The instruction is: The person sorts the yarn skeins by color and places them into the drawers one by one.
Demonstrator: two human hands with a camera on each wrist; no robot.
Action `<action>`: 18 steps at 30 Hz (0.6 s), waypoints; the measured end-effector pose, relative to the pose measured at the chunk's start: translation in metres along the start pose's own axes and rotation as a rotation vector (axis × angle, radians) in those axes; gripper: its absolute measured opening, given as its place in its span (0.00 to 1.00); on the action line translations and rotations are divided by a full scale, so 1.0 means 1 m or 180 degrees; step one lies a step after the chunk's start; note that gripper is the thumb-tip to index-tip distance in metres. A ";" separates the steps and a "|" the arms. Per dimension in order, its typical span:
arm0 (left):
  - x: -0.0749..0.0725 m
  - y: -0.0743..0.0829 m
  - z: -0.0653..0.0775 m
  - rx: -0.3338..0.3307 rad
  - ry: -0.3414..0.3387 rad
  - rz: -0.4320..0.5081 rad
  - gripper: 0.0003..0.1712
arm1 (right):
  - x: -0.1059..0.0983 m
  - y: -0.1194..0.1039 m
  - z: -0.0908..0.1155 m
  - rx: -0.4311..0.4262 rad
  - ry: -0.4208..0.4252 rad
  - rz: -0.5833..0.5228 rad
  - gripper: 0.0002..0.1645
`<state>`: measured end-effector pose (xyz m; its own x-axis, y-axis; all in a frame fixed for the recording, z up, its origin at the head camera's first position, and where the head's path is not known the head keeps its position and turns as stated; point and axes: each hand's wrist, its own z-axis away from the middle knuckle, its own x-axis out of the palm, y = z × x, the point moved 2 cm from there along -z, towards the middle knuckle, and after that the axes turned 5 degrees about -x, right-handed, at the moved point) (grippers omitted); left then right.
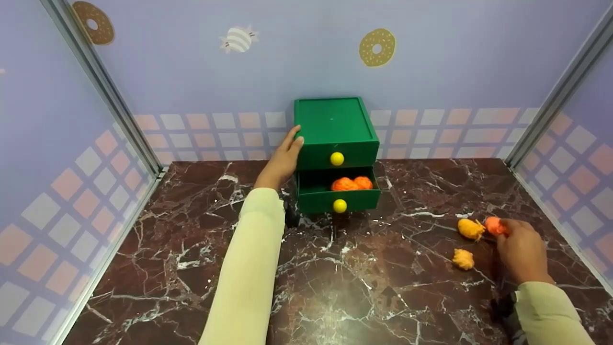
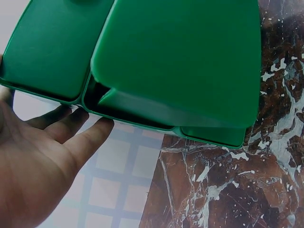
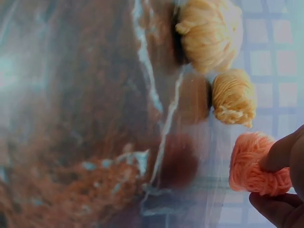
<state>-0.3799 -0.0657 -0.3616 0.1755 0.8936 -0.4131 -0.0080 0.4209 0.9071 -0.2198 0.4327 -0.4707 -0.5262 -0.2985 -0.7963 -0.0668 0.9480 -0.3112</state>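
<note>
A small green drawer cabinet (image 1: 333,120) with yellow knobs stands against the back wall. Its lower drawer (image 1: 318,201) is pulled out and holds orange yarn balls (image 1: 345,184). My left hand (image 1: 283,160) rests on the cabinet's left side; in the left wrist view its fingers (image 2: 90,142) lie extended along the green edge. At the right of the table, my right hand (image 1: 522,249) pinches a coral yarn ball (image 3: 254,164) between thumb and fingers. Beside it lie a yellow yarn ball (image 1: 469,229) and, nearer the front, a paler yellow yarn ball (image 1: 463,258).
Everything stands on a dark red marbled tabletop (image 1: 158,268). A patterned back wall (image 1: 306,57) and side walls with metal corner posts enclose it. The cabinet's upper drawer (image 1: 311,155) is closed.
</note>
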 end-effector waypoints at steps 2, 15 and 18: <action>0.000 0.000 0.000 -0.0008 -0.0003 0.0008 0.32 | -0.001 -0.003 -0.001 -0.0015 0.0042 -0.0013 0.17; 0.000 0.000 0.000 -0.0077 0.0031 -0.0040 0.31 | -0.004 -0.026 -0.009 -0.0254 0.0355 -0.0136 0.14; -0.001 0.000 0.000 -0.0106 0.0001 -0.0038 0.31 | -0.005 -0.030 -0.011 -0.0295 0.0394 -0.0175 0.15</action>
<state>-0.3800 -0.0661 -0.3610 0.1754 0.8885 -0.4240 -0.0387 0.4365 0.8989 -0.2245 0.4066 -0.4520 -0.6197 -0.3397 -0.7075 -0.1733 0.9384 -0.2988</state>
